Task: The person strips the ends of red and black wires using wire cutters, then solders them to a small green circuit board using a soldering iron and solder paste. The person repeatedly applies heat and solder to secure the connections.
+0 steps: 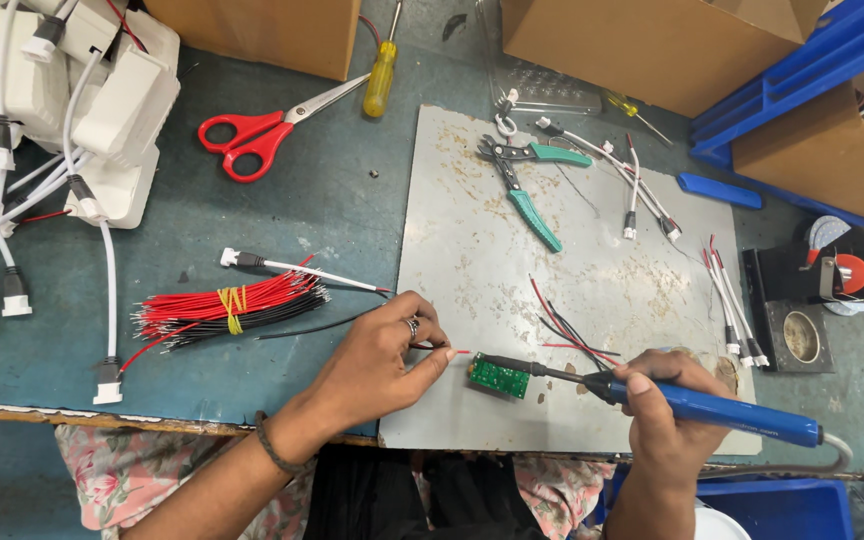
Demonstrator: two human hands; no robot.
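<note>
Your right hand grips the blue soldering iron, tip at the green circuit board; your left hand pinches a red wire beside it.

Bright, even overhead light falls on the desk; shadows are soft and short (no harsh glare). Focus is sharp, with slight wide-angle bending at the edges.

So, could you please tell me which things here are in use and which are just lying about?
In use: left hand pinching a red wire; right hand holding blue soldering iron; green circuit board.
Lying about: red scissors, green pliers, yellow screwdriver, wire bundle.
</note>
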